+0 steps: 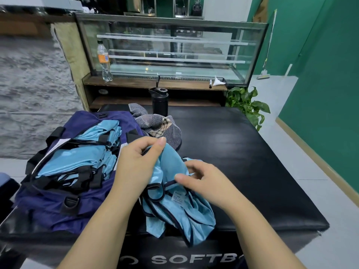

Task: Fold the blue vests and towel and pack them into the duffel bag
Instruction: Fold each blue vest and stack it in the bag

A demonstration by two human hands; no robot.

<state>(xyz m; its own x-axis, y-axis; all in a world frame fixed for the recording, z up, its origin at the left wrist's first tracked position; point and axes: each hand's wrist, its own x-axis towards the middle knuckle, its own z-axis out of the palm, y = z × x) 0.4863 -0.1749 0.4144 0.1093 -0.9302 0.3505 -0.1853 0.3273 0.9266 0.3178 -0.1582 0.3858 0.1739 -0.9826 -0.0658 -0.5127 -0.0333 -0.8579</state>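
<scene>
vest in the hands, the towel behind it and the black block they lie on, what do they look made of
Vest: likely thin synthetic sports mesh; it has a slight sheen, dark piped edges and limp folds.
Towel: probably woven cotton; matte, with fine grey stripes and a check patch.
Black block: apparently foam padding under vinyl or faux leather; smooth, softly glossy, rounded edges.

Black padded box (252,171) front edge — white letters "SOFTB", cut off.

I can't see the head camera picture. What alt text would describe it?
Two bare hands, left hand and right hand, pinch a crumpled blue vest on a black padded table. To the left, an open navy duffel bag holds folded blue vests; a striped towel lies behind.
</scene>
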